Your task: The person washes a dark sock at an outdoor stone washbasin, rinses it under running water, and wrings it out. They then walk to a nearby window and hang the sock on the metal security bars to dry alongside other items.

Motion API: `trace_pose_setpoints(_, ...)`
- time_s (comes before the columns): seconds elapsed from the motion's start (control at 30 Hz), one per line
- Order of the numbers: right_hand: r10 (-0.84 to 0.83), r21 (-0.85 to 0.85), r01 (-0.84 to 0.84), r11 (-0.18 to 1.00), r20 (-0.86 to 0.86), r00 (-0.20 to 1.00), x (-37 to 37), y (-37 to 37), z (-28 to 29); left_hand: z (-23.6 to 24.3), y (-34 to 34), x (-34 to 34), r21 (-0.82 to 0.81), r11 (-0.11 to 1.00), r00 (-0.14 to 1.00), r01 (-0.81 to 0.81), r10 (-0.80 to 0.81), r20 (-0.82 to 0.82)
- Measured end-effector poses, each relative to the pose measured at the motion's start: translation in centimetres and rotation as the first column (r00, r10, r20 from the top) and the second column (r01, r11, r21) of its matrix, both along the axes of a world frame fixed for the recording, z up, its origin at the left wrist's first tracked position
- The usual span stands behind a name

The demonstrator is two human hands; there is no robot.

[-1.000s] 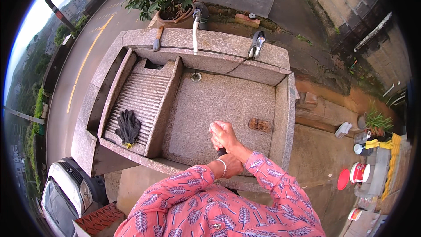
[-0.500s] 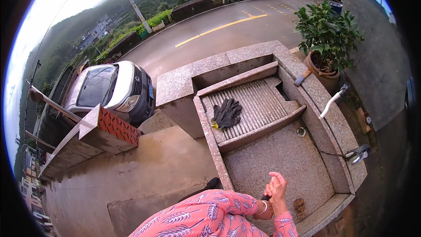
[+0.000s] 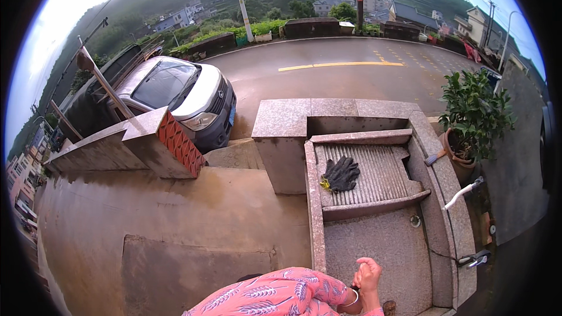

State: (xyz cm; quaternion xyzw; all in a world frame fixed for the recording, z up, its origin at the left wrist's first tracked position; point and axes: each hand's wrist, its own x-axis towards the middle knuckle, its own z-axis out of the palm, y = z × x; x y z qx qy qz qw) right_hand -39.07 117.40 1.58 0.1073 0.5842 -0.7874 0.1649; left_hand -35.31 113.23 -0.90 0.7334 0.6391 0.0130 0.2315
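R hand was up & curled in against L hand, over the stone sink; couldn't tell if either was clamped on the small dark thing btwn the 2, long axis hidden. Brown block lay just R of R wrist, nearer that hand; dark glove lay well fwd, slightly L.

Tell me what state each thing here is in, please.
Right hand: fingers curled.
Left hand: mostly hidden; grip unclear.
Black glove: off, lying on ribbed washboard.
Flat brush: resting on sink ledge.
White tap spout: no flow visible.
Sink drain: too small to tell.
Truck: hood shut.
Potted plant: upright, leafy.
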Motion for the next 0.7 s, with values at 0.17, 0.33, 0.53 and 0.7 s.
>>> trace_pose_setpoints(0.17,-0.166,-0.298,0.154,0.942,-0.015,0.986,2.5,-0.3,1.5,0.6,-3.6,1.7,0.049,0.989,0.990,-0.142,0.141,0.017)
trace_pose_setpoints(0.33,-0.025,-0.172,0.022,0.985,-0.014,1.000,7.3,-5.3,1.0,3.5,-12.1,5.9,0.220,0.879,0.904,-0.424,0.395,0.162)
trace_pose_setpoints(0.53,0.387,-0.233,-0.366,0.901,0.050,0.921,14.1,-16.8,4.3,5.3,-25.0,14.1,0.548,0.099,0.489,-0.830,0.602,0.632)
trace_pose_setpoints(0.7,0.872,-0.136,-0.863,0.486,0.141,0.469,16.4,-23.8,3.1,9.8,-34.3,19.9,0.297,-0.474,-0.017,-0.829,0.552,0.833)
